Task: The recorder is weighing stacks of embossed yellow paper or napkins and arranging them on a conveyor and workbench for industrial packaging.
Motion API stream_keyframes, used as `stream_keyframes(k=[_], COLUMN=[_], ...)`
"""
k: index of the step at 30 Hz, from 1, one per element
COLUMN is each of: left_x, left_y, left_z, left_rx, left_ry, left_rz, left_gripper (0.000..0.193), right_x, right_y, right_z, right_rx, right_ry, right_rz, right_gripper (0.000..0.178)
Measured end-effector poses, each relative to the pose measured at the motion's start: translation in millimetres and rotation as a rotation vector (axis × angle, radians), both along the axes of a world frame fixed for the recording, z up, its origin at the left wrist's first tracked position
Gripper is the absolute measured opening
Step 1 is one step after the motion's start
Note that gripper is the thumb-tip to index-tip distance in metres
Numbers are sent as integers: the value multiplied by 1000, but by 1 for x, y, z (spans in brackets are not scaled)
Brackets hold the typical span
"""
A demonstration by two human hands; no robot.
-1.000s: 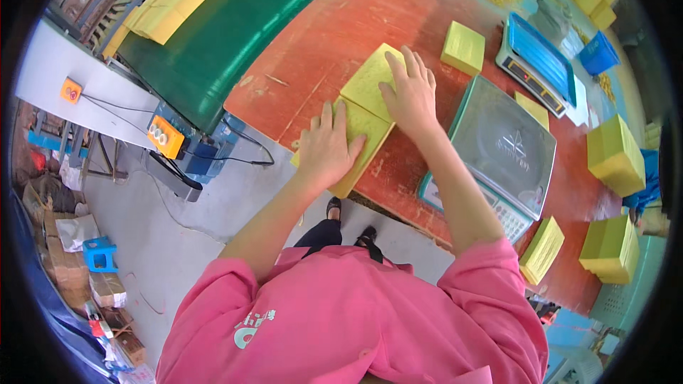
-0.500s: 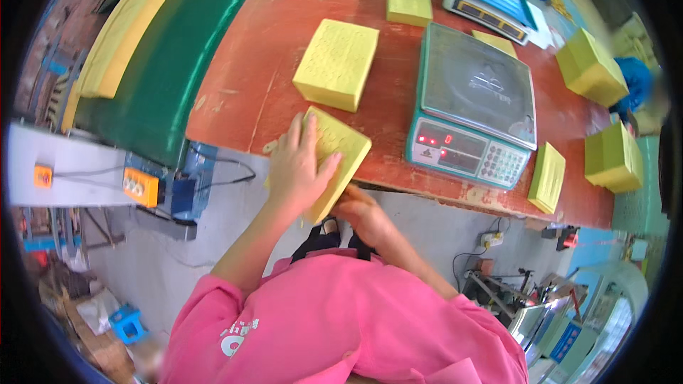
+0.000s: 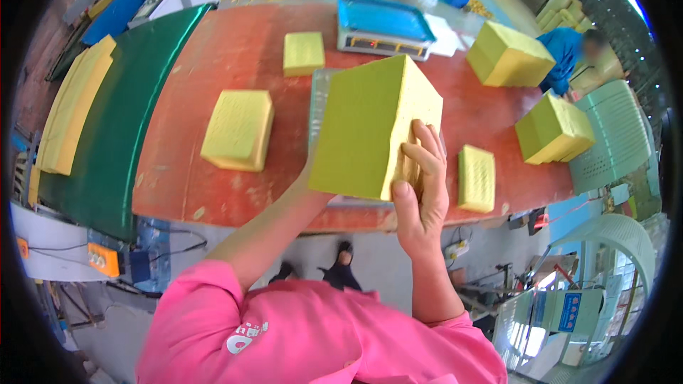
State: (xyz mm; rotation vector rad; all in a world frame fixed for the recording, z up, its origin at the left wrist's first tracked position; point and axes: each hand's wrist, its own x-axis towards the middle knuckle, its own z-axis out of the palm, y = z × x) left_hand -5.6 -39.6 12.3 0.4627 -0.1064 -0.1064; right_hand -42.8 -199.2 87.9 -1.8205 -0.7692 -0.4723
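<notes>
A thick block of stacked yellow paper (image 3: 359, 124) is raised over the near part of the table, with its smooth face toward me. My right hand (image 3: 425, 188) grips its rough right side, thumb at the lower edge and fingers bent along the side. From the left, my left forearm (image 3: 274, 217) reaches behind the block; that hand's fingers are hidden there, at its lower left. Beneath the block, a scale (image 3: 318, 92) is mostly covered, with only its edges showing. Another paper block (image 3: 237, 128) lies to the left on the red table (image 3: 178, 163).
A smaller block (image 3: 304, 53) and a blue-topped scale (image 3: 384, 25) stand farther back. A thin block (image 3: 477, 178) and two large ones (image 3: 509, 57) (image 3: 555, 129) sit at the right. A green conveyor belt (image 3: 117, 131) runs along the left; a person in blue (image 3: 562, 57) is at the far right.
The block has come up from the table's front edge to over the scale and turned. My right hand has moved from below onto its right side; my left has passed behind it. The view has shifted.
</notes>
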Motion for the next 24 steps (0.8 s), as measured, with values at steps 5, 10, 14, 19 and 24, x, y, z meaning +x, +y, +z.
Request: stream_keyframes(k=[5, 10, 14, 19, 24], left_x=[95, 86, 47, -22, -55], left_y=[-33, -28, -9, 85, 165], left_z=[-31, -19, -11, 9, -11], left_rx=[-58, -144, 98, 2098, 2555], left_ry=[24, 412, 465, 356, 778], left_rz=[144, 287, 190, 994, 619], left_gripper=[46, 55, 63, 78, 94], right_x=[108, 171, 158, 145, 121], right_y=[-18, -9, -2, 8, 16], right_z=[7, -7, -10, -16, 4], right_rx=[-98, -282, -452, -575, -687], right_ry=[29, 125, -115, -133, -171], right_rz=[-63, -16, -73, -73, -164], right_gripper=[31, 28, 32, 37, 42])
